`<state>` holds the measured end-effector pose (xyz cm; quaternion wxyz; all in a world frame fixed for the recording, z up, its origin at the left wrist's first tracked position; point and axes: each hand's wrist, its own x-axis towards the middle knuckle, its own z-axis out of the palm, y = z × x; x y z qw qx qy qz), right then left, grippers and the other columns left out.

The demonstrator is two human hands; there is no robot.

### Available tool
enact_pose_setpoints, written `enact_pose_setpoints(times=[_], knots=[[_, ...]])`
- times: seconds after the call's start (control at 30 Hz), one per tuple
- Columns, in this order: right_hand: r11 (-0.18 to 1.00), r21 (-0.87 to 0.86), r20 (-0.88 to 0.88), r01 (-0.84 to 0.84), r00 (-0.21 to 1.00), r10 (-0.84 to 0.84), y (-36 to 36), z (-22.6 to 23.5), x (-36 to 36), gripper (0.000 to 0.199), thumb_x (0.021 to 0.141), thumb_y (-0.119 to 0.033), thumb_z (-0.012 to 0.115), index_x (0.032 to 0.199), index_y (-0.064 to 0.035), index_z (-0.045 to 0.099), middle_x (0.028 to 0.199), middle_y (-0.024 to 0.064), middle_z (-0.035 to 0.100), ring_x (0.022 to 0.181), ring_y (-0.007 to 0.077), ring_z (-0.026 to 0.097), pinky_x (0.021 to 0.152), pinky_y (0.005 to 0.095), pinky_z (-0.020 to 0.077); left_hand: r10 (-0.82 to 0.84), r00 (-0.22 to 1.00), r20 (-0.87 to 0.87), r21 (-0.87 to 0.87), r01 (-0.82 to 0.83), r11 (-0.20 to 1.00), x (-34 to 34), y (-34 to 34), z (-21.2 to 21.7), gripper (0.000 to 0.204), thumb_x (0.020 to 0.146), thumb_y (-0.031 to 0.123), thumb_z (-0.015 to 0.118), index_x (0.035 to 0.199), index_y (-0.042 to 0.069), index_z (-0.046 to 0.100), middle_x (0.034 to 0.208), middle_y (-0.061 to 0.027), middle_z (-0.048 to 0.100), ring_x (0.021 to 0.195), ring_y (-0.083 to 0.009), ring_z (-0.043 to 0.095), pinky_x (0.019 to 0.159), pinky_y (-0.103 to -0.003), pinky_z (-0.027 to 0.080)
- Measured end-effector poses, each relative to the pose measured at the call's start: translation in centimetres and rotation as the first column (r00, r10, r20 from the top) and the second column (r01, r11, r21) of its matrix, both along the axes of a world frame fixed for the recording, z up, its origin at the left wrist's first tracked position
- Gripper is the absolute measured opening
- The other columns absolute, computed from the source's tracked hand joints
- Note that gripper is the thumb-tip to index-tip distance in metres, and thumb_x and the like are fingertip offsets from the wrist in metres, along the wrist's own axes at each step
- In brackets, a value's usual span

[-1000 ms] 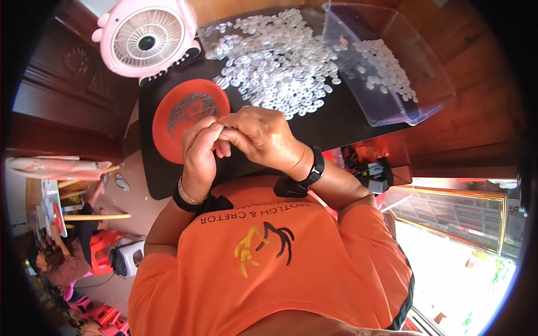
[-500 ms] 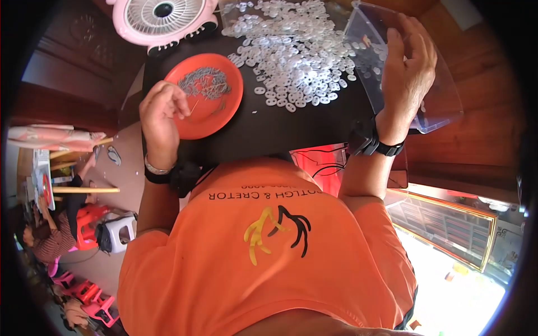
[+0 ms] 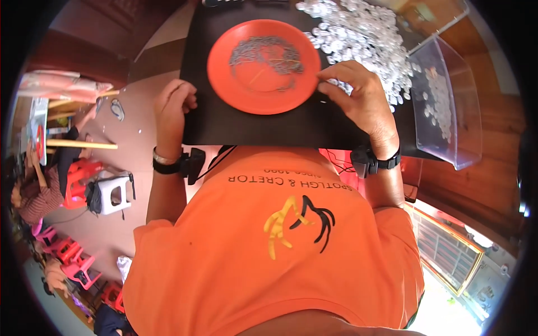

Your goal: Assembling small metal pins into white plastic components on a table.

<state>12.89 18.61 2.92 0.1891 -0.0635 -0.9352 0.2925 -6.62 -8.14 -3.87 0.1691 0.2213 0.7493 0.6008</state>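
Your right hand (image 3: 361, 101) pinches the right rim of the orange plate (image 3: 263, 92) on the black board (image 3: 252, 126); your left hand (image 3: 172, 106) rests curled at the board's left edge. The plate looks light, stiff and slick, so grip its rim

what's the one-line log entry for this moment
left hand: curled at black mat edge | right hand: fingertips at orange plate rim

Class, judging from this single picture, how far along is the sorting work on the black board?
Done: some clear discs lie in the plastic bin. In hand: the right hand touches the orange plate of small metal pieces; the left hand grips the board edge. Left: a large disc pile.
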Motion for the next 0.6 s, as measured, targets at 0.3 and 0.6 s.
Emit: enact_pose_setpoints(times=[0.3,0.6], knots=[[0.912,0.247,0.173,-0.327,0.941,0.290,-5.3,-0.5,-4.5,0.016,0.069,-0.010,0.071,0.081,-0.0045,0.062,0.078,0.0060,0.057,0.080,0.0253,0.055,0.065,0.0359,0.0472,-0.043,0.998,0.048,0.187,0.033,0.982,0.4,-1.1,-0.9,0.020,0.088,0.015,0.049,0.078,0.001,0.061,0.067,-0.0010,0.055,0.062,-0.0071,0.051,0.056,-0.020,0.038],[0.862,0.482,0.082,-0.157,0.988,0.135,-5.2,-1.7,-4.3,0.008,0.074,-0.012,0.065,0.078,-0.0070,0.061,0.076,0.0052,0.056,0.076,0.0235,0.057,0.065,0.0350,0.0486,-0.046,0.984,-0.174,0.215,0.084,0.973,1.4,-1.4,-1.0,0.016,0.085,0.010,0.051,0.083,-0.004,0.059,0.072,-0.0031,0.057,0.070,-0.0118,0.052,0.068,-0.024,0.042]])
